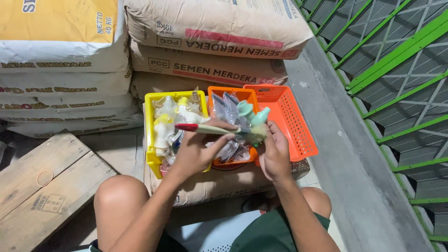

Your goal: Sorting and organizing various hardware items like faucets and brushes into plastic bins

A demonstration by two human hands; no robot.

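— Knees and green shorts sit closest to the lens; above them, what do the hands have?

— Both share one clear plastic packet (224, 131) with a pale green plastic tap inside and a red strip at its left end. It is held up over the yellow basket (150, 140) and the orange basket (219, 93), touching neither as far as I can tell.

— How are the hands set?

— Left hand (193, 151) is curled shut around the packet's left half, thumb on top near the red strip. Right hand (274, 156) is closed on the right end, fingers bent over the tap's body.

— How would it handle?

— Light, I'd judge. The film looks slick and crinkly, so a grip on the film alone could slide; the hard tap body inside is the surer hold. It seems stiff plastic, not brittle.

— And around it?

— More bagged fittings fill both baskets. A larger orange basket (291, 121) shows no contents, and stands just right of them. All rest on cement sacks (210, 49), with a wooden pallet (42, 182) at left and a green metal grille (396, 70) at right.
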